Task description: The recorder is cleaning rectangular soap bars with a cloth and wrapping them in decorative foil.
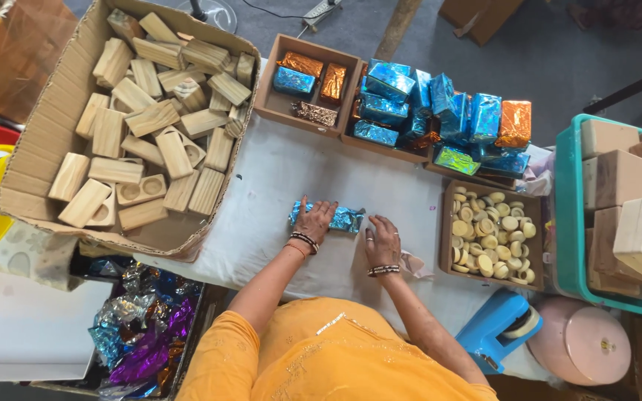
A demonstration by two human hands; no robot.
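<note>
My left hand (pixel 313 221) presses flat on a block wrapped in shiny blue foil (pixel 345 219), which lies on the white table cover (pixel 276 186). My right hand (pixel 383 241) rests on the cover just right of the block, fingers spread, close to its end. Under the right wrist lies a small pale scrap (pixel 414 264). Both wrists wear bangles.
A big cardboard box of wooden blocks (pixel 150 119) stands at left. Trays of blue and orange foil-wrapped blocks (pixel 425 111) sit at the back. A box of small pale discs (pixel 492 234) is at right, a blue tape dispenser (pixel 495 327) in front of it, and a teal crate of blocks (pixel 626 200) at far right. Foil sheets (pixel 143 327) lie lower left.
</note>
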